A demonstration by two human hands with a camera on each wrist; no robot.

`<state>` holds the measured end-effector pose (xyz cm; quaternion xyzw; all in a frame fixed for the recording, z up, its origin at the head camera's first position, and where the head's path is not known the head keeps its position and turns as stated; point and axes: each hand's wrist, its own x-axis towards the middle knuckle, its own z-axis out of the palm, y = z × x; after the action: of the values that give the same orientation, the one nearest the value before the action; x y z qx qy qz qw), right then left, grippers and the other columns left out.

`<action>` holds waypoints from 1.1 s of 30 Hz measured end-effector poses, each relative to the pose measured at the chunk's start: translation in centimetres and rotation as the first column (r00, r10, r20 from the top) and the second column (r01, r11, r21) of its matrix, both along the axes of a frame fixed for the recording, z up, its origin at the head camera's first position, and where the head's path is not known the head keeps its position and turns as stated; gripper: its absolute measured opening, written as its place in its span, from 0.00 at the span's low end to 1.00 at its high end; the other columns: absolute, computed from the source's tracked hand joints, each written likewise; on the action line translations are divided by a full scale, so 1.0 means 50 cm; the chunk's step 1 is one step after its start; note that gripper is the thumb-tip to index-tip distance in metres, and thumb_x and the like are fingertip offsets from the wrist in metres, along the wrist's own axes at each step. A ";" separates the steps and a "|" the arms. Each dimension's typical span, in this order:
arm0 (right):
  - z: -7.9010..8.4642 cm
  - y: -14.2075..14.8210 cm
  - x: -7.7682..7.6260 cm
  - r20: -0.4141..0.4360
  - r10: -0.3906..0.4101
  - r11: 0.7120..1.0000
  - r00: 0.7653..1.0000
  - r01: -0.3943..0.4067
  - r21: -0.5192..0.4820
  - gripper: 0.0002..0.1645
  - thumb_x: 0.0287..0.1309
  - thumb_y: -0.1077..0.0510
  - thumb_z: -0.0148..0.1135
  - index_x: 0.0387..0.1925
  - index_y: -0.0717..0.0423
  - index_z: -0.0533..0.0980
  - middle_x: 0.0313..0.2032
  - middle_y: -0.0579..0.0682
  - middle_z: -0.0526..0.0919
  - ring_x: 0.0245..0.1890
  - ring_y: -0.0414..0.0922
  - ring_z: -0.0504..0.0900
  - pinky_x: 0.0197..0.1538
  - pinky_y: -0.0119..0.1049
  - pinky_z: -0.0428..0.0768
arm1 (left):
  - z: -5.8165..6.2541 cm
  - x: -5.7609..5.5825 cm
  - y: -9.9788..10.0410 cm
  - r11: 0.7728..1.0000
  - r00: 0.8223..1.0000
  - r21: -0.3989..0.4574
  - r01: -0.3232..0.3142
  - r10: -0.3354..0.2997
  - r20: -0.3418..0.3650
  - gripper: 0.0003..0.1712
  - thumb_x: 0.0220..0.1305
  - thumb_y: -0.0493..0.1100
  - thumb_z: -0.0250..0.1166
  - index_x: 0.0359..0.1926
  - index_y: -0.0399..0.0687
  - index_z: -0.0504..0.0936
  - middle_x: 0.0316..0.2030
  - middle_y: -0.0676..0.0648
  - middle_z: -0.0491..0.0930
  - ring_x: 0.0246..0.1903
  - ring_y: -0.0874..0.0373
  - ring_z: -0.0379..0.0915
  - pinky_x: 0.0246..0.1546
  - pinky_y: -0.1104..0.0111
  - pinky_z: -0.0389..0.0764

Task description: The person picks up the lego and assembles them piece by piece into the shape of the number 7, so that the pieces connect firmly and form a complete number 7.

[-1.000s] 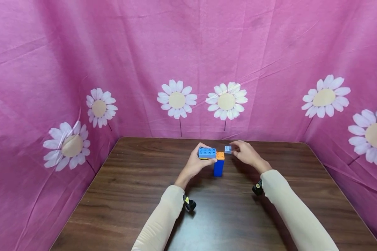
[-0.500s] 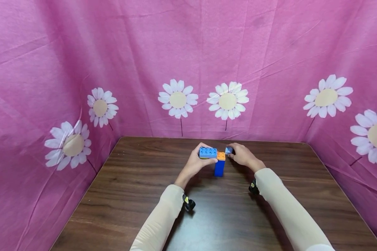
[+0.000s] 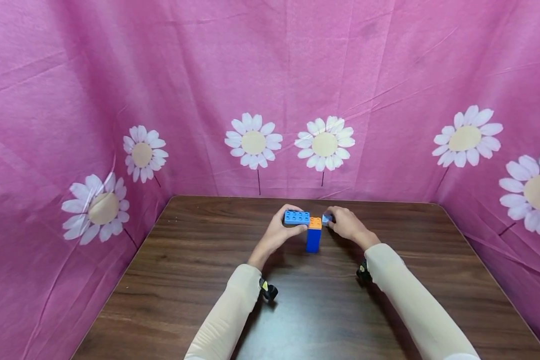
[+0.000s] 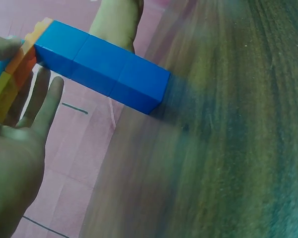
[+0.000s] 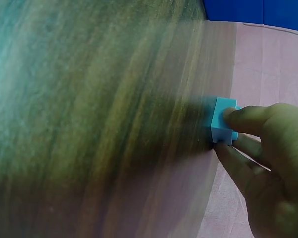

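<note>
A dark blue tower (image 3: 313, 241) of stacked toy building bricks stands on the table, topped by an orange brick (image 3: 315, 223). From its upper left juts a long light blue brick (image 3: 297, 217), with a yellow brick (image 4: 4, 96) beneath it in the left wrist view. My left hand (image 3: 276, 236) grips this jutting part, thumb on the near side and fingers around the far side. Just right of the tower, my right hand (image 3: 347, 225) pinches a small light blue brick (image 5: 222, 121) between thumb and fingers, close over the table in the right wrist view.
The brown wooden table (image 3: 198, 280) stretches around both arms. A pink curtain (image 3: 189, 90) printed with white daisies encloses its back and sides. Each sleeve cuff carries a small black wrist camera, such as the left camera (image 3: 269, 291).
My right hand has moved left onto the small light blue brick and closed its fingers round it. The brick has shifted slightly toward me. My left hand keeps its hold, almost still.
</note>
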<state>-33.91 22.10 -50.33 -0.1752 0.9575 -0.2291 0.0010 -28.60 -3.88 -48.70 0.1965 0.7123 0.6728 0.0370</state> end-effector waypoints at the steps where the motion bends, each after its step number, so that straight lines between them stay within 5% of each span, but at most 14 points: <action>1: 0.000 0.001 0.000 0.000 0.000 1.000 1.000 0.000 0.002 0.19 0.71 0.65 0.65 0.60 0.67 0.79 0.55 0.64 0.86 0.53 0.58 0.85 0.61 0.60 0.83 | 0.001 0.000 -0.001 1.000 1.000 0.006 -0.004 0.004 -0.009 0.27 0.64 0.37 0.76 0.62 0.49 0.78 0.60 0.40 0.80 0.54 0.54 0.78 0.55 0.65 0.82; 9: 0.001 0.004 0.006 0.006 0.000 1.000 1.000 0.000 0.011 0.20 0.70 0.64 0.66 0.61 0.65 0.79 0.55 0.63 0.86 0.48 0.54 0.84 0.59 0.58 0.84 | 0.013 -0.004 -0.010 0.999 0.981 -0.042 -0.008 -0.001 -0.192 0.22 0.64 0.37 0.78 0.57 0.50 0.83 0.58 0.45 0.82 0.54 0.53 0.79 0.57 0.66 0.82; 17: 0.011 0.011 0.021 -0.020 0.010 1.000 1.000 -0.010 -0.015 0.22 0.70 0.62 0.66 0.62 0.66 0.80 0.57 0.63 0.87 0.54 0.58 0.86 0.59 0.60 0.83 | 0.022 -0.005 -0.015 0.995 0.908 -0.101 -0.025 -0.020 -0.420 0.13 0.63 0.35 0.78 0.48 0.47 0.89 0.53 0.47 0.85 0.55 0.54 0.82 0.59 0.65 0.84; 27: 0.059 0.017 0.052 -0.131 0.058 0.989 0.990 -0.075 -0.128 0.21 0.66 0.64 0.69 0.59 0.65 0.83 0.53 0.61 0.89 0.45 0.54 0.90 0.51 0.53 0.89 | 0.027 0.002 -0.015 0.995 0.864 -0.097 -0.010 -0.041 -0.502 0.11 0.62 0.32 0.77 0.45 0.44 0.88 0.55 0.44 0.87 0.55 0.50 0.85 0.57 0.65 0.87; 33: 0.110 0.014 0.080 -0.183 0.070 0.968 0.981 -0.111 -0.225 0.21 0.67 0.65 0.69 0.60 0.63 0.83 0.53 0.60 0.88 0.46 0.55 0.90 0.50 0.51 0.90 | 0.029 0.000 -0.015 0.992 0.831 -0.120 -0.032 -0.040 -0.555 0.18 0.61 0.32 0.78 0.52 0.46 0.90 0.53 0.45 0.88 0.55 0.52 0.84 0.58 0.65 0.85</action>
<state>-29.88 22.83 -44.82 -0.2371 0.9113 -0.3237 -0.0925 -28.62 -4.63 -47.26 0.3825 0.7320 0.5412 -0.1580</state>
